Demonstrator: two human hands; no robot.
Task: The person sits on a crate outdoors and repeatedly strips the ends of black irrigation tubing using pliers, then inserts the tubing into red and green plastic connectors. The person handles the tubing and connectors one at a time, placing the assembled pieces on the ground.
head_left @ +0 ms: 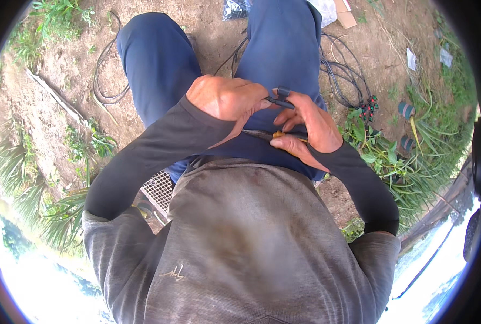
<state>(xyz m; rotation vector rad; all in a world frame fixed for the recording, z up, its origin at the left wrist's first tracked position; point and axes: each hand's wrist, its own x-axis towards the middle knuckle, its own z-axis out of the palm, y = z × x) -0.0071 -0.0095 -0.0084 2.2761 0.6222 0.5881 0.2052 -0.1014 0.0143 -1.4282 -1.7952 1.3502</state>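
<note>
Black, slender plastic tubing piece (279,102) lies between the person's two hands, above the lap. Around it, largest first: a mottled grey shirt (251,216) fills the lower middle, and dark blue trousers (156,59) spread over bare soil (73,70). Long black sleeves cover both forearms. Loose loops of thin black line (342,67) rest on the ground beyond the right knee, ending near a small cluster of red, green and black fittings (368,108), which no hand touches.

As a judgement, work on the tubing piece is under way rather than finished, since it is up at the fingers; whether its ends are joined to anything does not show, so how much is left cannot be told.

The left hand (227,98) is closed, knuckles up, its thumb and finger pinching the tubing's left end. From there the tubing slants down to the right, toward the bent right fingers, just below a short dark cylinder (283,92) at the index finger; whether that cylinder is a fitting or something worn is unclear. The right hand (310,121) is half curled, its thumb pressing a narrow pointed tool with a yellow part (277,134), apart from and below the tubing.
</note>
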